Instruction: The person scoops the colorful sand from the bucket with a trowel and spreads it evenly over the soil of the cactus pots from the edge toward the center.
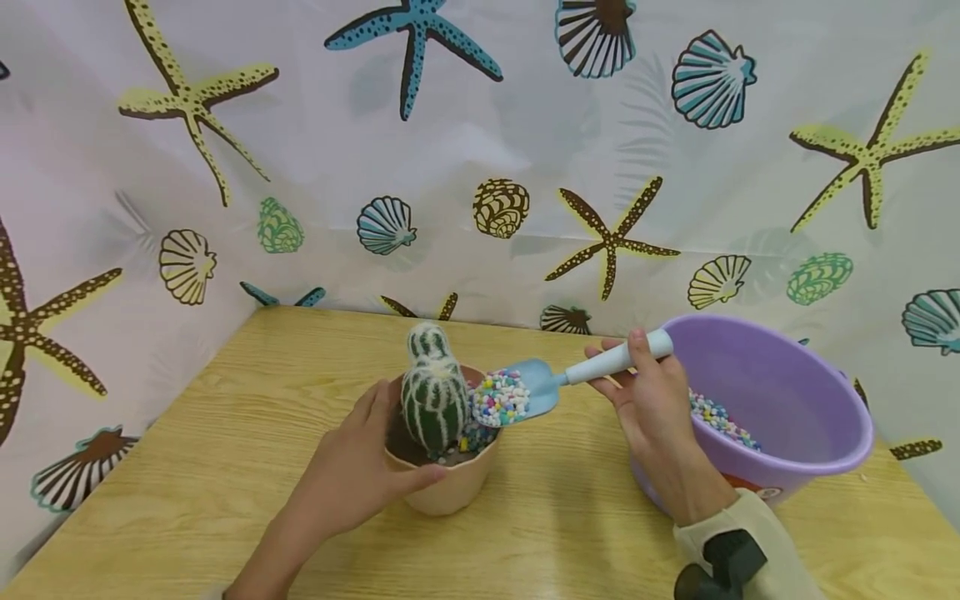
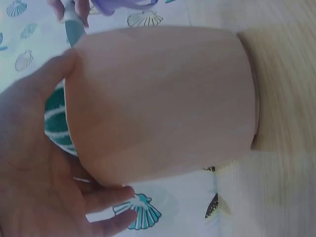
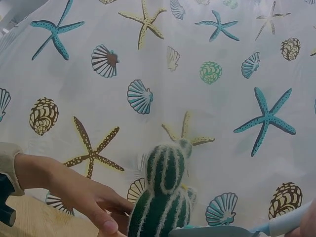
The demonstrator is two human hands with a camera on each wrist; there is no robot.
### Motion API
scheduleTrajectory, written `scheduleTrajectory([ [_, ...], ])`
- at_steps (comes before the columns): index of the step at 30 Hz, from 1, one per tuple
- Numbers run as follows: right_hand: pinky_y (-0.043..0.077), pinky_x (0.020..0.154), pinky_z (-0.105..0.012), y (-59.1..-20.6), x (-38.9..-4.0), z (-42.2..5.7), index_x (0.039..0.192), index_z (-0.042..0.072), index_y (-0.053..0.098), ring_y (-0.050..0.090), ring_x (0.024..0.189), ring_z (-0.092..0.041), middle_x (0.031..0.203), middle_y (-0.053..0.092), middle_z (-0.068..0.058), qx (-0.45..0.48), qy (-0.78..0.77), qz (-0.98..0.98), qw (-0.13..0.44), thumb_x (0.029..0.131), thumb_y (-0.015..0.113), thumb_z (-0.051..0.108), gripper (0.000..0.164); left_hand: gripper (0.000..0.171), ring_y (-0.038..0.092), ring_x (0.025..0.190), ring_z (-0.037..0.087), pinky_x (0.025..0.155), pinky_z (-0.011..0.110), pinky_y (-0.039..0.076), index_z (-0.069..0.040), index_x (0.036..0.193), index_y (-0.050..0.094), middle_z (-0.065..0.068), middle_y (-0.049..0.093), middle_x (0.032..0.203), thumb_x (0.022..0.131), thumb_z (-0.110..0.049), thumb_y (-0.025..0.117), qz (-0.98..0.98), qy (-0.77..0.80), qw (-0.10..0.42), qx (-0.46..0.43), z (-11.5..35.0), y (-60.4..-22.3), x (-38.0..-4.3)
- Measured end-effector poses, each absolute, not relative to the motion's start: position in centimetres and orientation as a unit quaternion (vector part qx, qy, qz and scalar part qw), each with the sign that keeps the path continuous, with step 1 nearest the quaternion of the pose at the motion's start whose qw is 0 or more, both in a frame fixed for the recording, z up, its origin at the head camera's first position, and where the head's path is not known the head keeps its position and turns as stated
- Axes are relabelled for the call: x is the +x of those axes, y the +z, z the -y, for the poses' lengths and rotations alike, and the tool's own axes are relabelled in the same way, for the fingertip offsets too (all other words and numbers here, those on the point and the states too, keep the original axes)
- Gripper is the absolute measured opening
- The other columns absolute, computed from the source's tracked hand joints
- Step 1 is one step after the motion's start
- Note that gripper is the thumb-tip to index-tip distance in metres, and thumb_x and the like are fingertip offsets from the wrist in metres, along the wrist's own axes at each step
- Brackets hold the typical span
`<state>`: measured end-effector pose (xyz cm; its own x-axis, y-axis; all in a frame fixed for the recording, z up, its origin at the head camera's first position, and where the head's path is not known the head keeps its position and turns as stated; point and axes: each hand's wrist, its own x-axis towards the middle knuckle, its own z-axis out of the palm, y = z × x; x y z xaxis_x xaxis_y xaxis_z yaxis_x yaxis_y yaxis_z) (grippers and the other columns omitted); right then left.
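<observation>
A green cactus with white fuzzy ridges (image 1: 433,400) stands in a peach-coloured flower pot (image 1: 450,492) on the table. My left hand (image 1: 360,467) grips the pot's rim from the left, thumb along the near side and fingers round the far side. In my right hand (image 1: 656,400) is the handle of a light blue trowel (image 1: 542,385). Its scoop, loaded with small multicoloured pebbles (image 1: 501,398), is over the pot's right rim, close beside the cactus. Dark soil and some coloured pebbles show inside the pot. The right wrist view shows the cactus (image 3: 160,197) with the trowel's blade in front.
To the right stands a purple bucket (image 1: 780,400) with more coloured pebbles (image 1: 720,421) in the bottom, close by my right wrist. Wood-grain tabletop (image 1: 300,358) lies under everything. A white sheet printed with shells and starfish (image 1: 480,150) hangs behind and at the sides.
</observation>
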<state>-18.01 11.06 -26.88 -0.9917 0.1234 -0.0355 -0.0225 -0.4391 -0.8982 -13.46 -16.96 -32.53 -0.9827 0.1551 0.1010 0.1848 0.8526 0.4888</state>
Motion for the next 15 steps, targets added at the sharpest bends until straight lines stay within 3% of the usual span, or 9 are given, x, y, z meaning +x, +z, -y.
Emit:
scheduleTrajectory([
  [6,0.054,0.089,-0.036,-27.3,-18.0,-11.1,0.102,0.011,0.042,0.068,0.091,-0.015,0.09,0.059,0.001,-0.053,0.846,0.528,0.042,0.103,0.034,0.027,0.018,0.118,0.04,0.128,0.05,0.095,0.065,0.039,-0.003,0.151,0.016,0.026,0.025,0.15,0.07,-0.074,0.064,0.951,-0.285,0.018,-0.122,17.7,-32.5,-13.9],
  [11,0.054,0.089,-0.035,-27.4,-17.9,-11.1,0.104,0.011,0.042,0.068,0.092,-0.013,0.094,0.057,0.001,-0.051,0.84,0.539,0.041,0.103,0.035,0.028,0.019,0.12,0.022,0.139,0.047,0.105,0.063,0.03,0.0,0.152,0.006,0.026,0.013,0.155,0.073,-0.061,0.073,0.924,-0.347,-0.039,-0.157,19.2,-32.9,-15.1],
  [13,0.054,0.089,-0.035,-27.5,-17.9,-11.1,0.105,0.011,0.041,0.067,0.091,-0.013,0.094,0.056,0.001,-0.05,0.837,0.544,0.038,0.103,0.035,0.028,0.018,0.121,0.021,0.141,0.044,0.106,0.063,0.029,0.001,0.152,0.007,0.024,0.015,0.156,0.072,-0.064,0.071,0.928,-0.339,-0.036,-0.153,19.3,-33.0,-15.3],
  [15,0.054,0.088,-0.034,-27.5,-17.9,-11.1,0.105,0.011,0.042,0.067,0.091,-0.012,0.094,0.056,0.001,-0.05,0.835,0.547,0.037,0.103,0.036,0.029,0.018,0.12,0.027,0.139,0.043,0.102,0.064,0.032,-0.001,0.152,0.011,0.023,0.021,0.155,0.072,-0.071,0.066,0.942,-0.3,-0.01,-0.149,19.0,-33.0,-15.2],
])
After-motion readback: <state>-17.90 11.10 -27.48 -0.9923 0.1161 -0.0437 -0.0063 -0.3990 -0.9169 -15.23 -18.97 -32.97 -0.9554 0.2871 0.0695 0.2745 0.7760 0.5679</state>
